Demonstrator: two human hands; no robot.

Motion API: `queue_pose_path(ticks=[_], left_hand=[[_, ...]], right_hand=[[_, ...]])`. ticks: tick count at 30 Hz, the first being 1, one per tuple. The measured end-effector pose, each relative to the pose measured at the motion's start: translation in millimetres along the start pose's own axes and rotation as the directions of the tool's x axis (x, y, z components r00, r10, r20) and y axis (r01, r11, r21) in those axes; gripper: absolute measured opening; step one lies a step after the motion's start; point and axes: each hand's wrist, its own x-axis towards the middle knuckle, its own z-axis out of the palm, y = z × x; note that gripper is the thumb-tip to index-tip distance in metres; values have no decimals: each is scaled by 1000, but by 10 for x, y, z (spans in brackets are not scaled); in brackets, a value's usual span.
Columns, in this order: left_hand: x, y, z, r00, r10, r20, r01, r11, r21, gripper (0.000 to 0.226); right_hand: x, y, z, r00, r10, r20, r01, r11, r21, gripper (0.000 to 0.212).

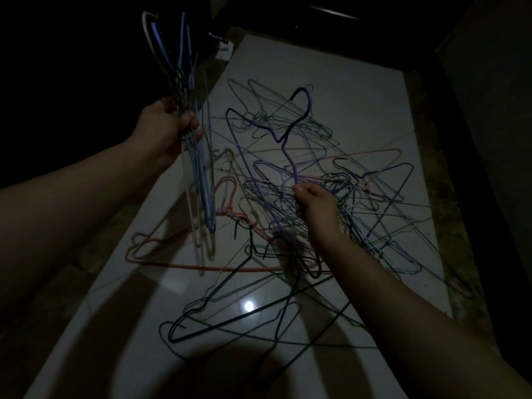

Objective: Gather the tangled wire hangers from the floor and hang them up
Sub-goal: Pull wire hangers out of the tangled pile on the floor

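A tangle of wire hangers (pixel 359 203) in green, purple, pink and black lies spread over the pale tiled floor (pixel 345 90). My left hand (pixel 168 128) grips a bunch of blue and white hangers (pixel 198 182), held upright above the floor at the left. My right hand (pixel 315 204) pinches a purple hanger (pixel 285 139) and holds it lifted out of the pile, its hook pointing away from me. A red-pink hanger (pixel 172 263) lies flat at the left of the pile. Dark green and black hangers (pixel 230 323) lie nearest me.
The room is dim. A dark, patterned strip (pixel 460 226) borders the pale floor on the right, with dark walls or furniture beyond it. A small metal object (pixel 217 37) and a pale item sit at the far left corner. A light reflection (pixel 249 306) shines on the tiles.
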Motion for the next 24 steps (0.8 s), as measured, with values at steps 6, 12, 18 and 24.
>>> queue_pose_path(ticks=[6,12,18,24], left_hand=[[41,78,-277,998,16,-53,-15,1000,26,29],[2,61,-391,998,6,-62,-3,998,60,27],[-79,-51,-257,999,-31,-13,32,996,78,20],[-127,-150,38,993,-114,22,113,993,39,25]], right_hand=[[-18,-162,466,999,-16,44,14,999,38,27],[-87,-317,790,999,-42,19,40,994,103,17],[-124,-420,1045,999,-21,-25,24,993,119,24],[-162,-500,1217,998,-27,-65,34,994,105,26]])
